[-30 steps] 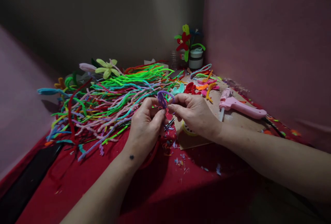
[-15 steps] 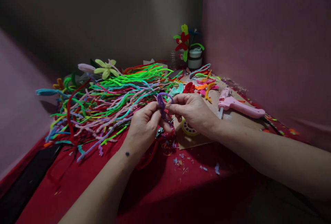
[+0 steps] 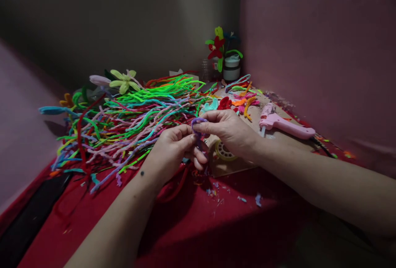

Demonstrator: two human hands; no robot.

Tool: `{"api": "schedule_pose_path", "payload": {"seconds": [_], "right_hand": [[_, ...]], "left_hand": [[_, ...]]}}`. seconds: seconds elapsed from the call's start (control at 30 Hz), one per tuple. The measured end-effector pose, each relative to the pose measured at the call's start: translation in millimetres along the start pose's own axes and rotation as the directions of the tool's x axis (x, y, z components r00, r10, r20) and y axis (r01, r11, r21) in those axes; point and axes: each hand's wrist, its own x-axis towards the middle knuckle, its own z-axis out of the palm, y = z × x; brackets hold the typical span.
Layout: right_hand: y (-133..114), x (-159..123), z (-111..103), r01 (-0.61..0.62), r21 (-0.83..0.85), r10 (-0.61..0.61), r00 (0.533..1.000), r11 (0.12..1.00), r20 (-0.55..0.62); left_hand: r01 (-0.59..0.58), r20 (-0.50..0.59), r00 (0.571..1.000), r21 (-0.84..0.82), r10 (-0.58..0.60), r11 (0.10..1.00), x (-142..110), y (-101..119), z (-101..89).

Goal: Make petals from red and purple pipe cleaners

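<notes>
A purple pipe cleaner [image 3: 196, 123], bent into a small loop, is pinched between both hands above the table's front middle. My left hand [image 3: 177, 144] grips its lower part between thumb and forefinger, the other fingers curled beneath. From the right, my right hand [image 3: 227, 129] holds the loop's top with thumb and forefinger; its fingertips partly cover the loop. Behind the right hand lie a teal pipe-cleaner piece [image 3: 211, 105] and a red one [image 3: 225, 103]. Below the right wrist sits a yellow ring-shaped spool [image 3: 223, 152], partly hidden.
A large heap of colourful pipe cleaners [image 3: 139, 111] spreads to the left. A pink glue gun [image 3: 286, 126] rests on a cardboard sheet [image 3: 284, 146] at right. Pipe-cleaner flowers [image 3: 216, 48] stand by a lidded jar [image 3: 232, 68] at the back. Small scraps [image 3: 258, 200] dot the red cloth [image 3: 198, 226].
The purple loop has become smaller and sits slightly lower, with my right fingertips now over it. My left fingers have curled in below, and the metal tool seen under them is now hidden.
</notes>
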Motion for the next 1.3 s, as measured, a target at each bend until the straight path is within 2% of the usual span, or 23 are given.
{"api": "schedule_pose_path", "payload": {"seconds": [0.07,0.2,0.33,0.47,0.63,0.8,1.03,1.3], "right_hand": [[3.1,0.9,-0.3,0.009,-0.004,-0.009,0.999,1.000,-0.049],[5.0,0.2,4.6,-0.017,-0.021,0.015,0.996,1.000,-0.088],[4.2,-1.7,7.8,-0.027,-0.122,0.017,0.996,0.992,-0.082],[4.7,-2.0,6.5,-0.019,-0.180,0.009,0.998,0.983,-0.058],[4.8,-1.1,5.8,-0.031,-0.201,0.019,0.998,0.979,-0.058],[2.9,-0.4,6.9,-0.058,-0.113,0.048,0.994,0.992,-0.093],[3.6,1.9,5.0,-0.063,0.007,0.063,0.992,0.998,-0.111],[2.4,1.6,6.1,-0.014,0.018,0.017,0.985,1.000,-0.169]], "left_hand": [[0.072,0.048,0.996,-0.071,-0.069,0.995,1.5,-1.4,-3.1],[0.178,0.061,0.983,-0.151,-0.171,0.972,3.5,-2.5,-7.4],[0.198,0.077,0.979,-0.161,-0.187,0.967,3.5,-2.2,-7.0],[0.207,0.034,0.978,-0.144,-0.204,0.968,3.6,-0.3,-4.5],[0.215,-0.010,0.977,-0.048,-0.215,0.976,3.0,-0.6,-3.4],[0.202,-0.079,0.978,0.106,-0.194,0.974,1.6,-1.4,-4.1],[0.212,-0.096,0.976,0.211,-0.195,0.954,-0.6,4.9,-3.8],[0.220,-0.076,0.975,0.309,-0.207,0.925,-3.6,8.6,-1.7]]}}
